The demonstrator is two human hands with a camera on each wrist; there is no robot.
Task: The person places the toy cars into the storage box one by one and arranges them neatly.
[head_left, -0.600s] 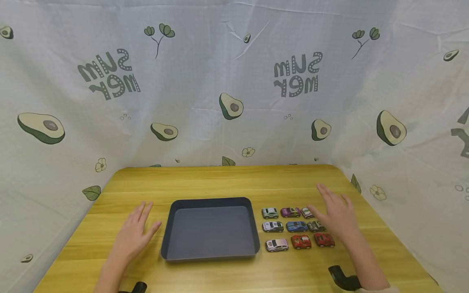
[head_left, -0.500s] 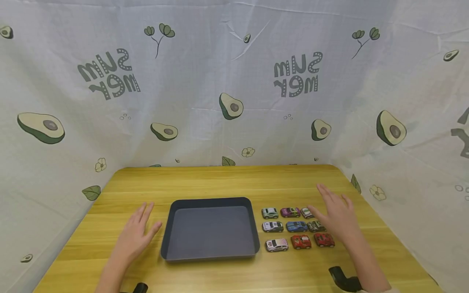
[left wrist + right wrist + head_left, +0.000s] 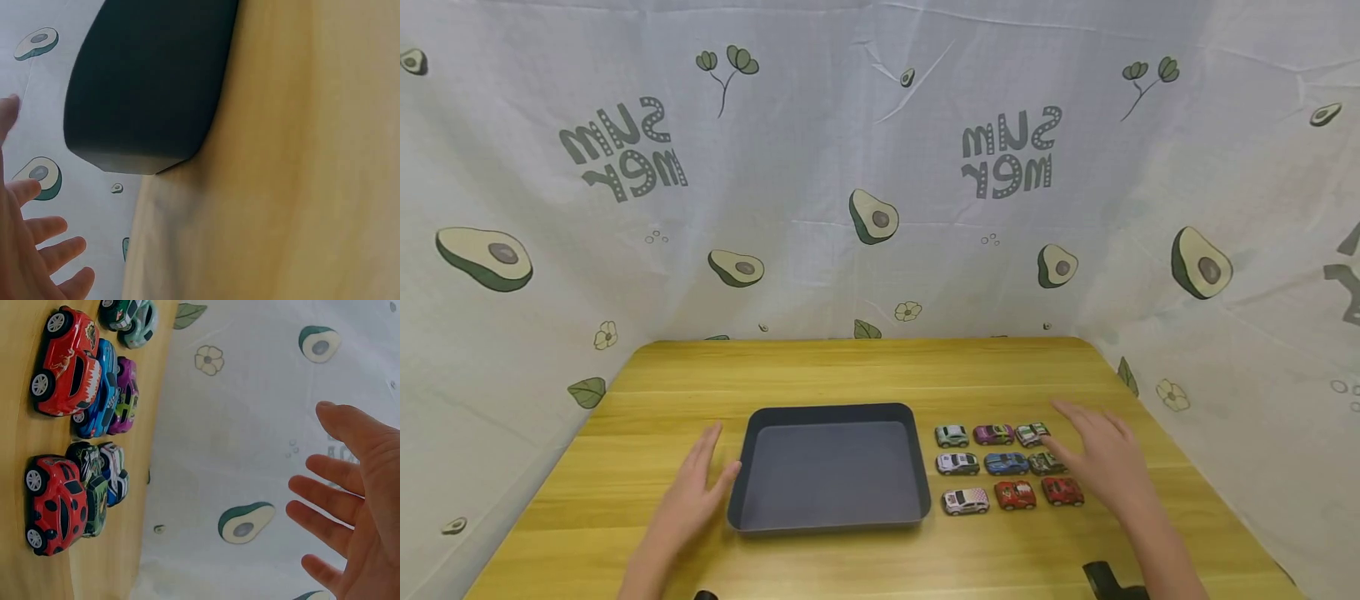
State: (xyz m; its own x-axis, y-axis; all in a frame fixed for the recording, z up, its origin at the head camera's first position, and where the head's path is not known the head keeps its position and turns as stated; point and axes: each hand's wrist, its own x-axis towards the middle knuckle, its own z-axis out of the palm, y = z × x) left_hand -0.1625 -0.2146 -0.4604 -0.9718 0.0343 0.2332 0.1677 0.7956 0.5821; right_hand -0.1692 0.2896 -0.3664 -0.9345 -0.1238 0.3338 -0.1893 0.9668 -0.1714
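Note:
Just left of a dark grey rectangular tray [image 3: 831,527], my left hand [image 3: 691,496] has its fingers extended and grips nothing; whether the thumb touches the tray's edge I cannot tell. The tray's outer wall [image 3: 150,81] fills the top of the left wrist view. My right hand [image 3: 1105,462] is held over the right side of several toy cars, fingers spread and holding nothing. Among the cars are a red one with black spots [image 3: 59,506], a red one [image 3: 1015,495], a blue one [image 3: 1006,464], a purple one [image 3: 994,434] and a white one [image 3: 966,501].
A yellow wooden table [image 3: 850,371] carries the tray and the cars, which lie in rows to the tray's right. White cloth [image 3: 805,125] printed with avocados hangs behind the table and along both sides. Black wrist mounts [image 3: 1112,581] show near the bottom edge.
My left hand has moved right, closer to the tray. My right hand has shifted slightly down and to the right, uncovering more of the white and green car. Tray and cars stay in place.

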